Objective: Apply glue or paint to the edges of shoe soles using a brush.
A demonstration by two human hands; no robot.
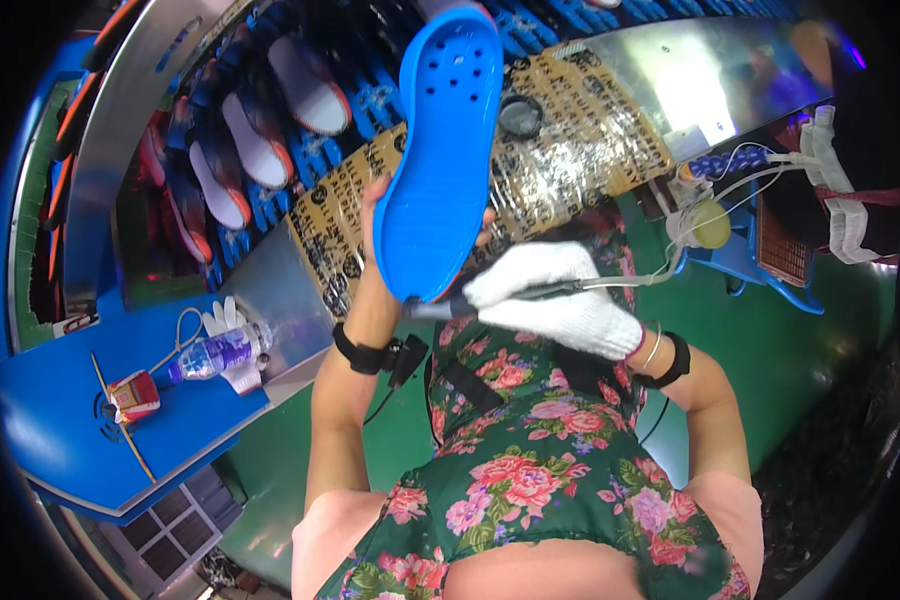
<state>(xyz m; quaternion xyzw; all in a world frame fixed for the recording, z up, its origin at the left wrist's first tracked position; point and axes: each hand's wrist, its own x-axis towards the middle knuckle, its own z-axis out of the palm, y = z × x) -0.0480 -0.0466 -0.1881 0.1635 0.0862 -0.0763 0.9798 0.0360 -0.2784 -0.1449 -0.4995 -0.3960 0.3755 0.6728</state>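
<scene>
A bright blue shoe sole [436, 190] stands upright in front of me, its inner face toward me and several small holes near the toe end. My bare left hand [374, 215] grips it from behind, with fingertips showing at the sole's right edge and most of the hand hidden. My right hand [542, 292], in a white knitted glove, is closed round a dark pen-shaped tool [456, 307] with a thin pale line running off its back end. Its dark tip is at the lower end of the sole; whether it touches I cannot tell.
Beyond the sole lies a bench covered in printed brown tape [570, 150], with a small black round dish [520, 117]. Dark shoes with pale soles [255, 140] line the rack. On the left blue table [60, 400] are a bottle [215, 355] and a white glove [240, 375].
</scene>
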